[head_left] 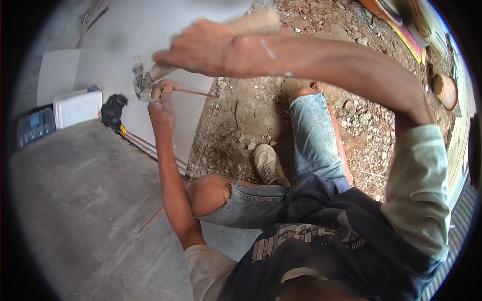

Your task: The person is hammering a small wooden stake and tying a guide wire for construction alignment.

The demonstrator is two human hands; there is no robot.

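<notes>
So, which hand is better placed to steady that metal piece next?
Probably the left hand: it is right by the metal piece, while the right hand, blurred, looks closed around a tan piece.

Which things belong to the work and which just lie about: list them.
In use: hammer in the right hand; thin rod in the left hand.
Lying about: white container; black bundle; tan pot-shaped container; loose stick on the grey floor.

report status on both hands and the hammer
Right hand grips hammer by handle. Left hand close against hammer's head, grip unclear. Thin reddish rod beside left hand; no clear obstruction.
</notes>
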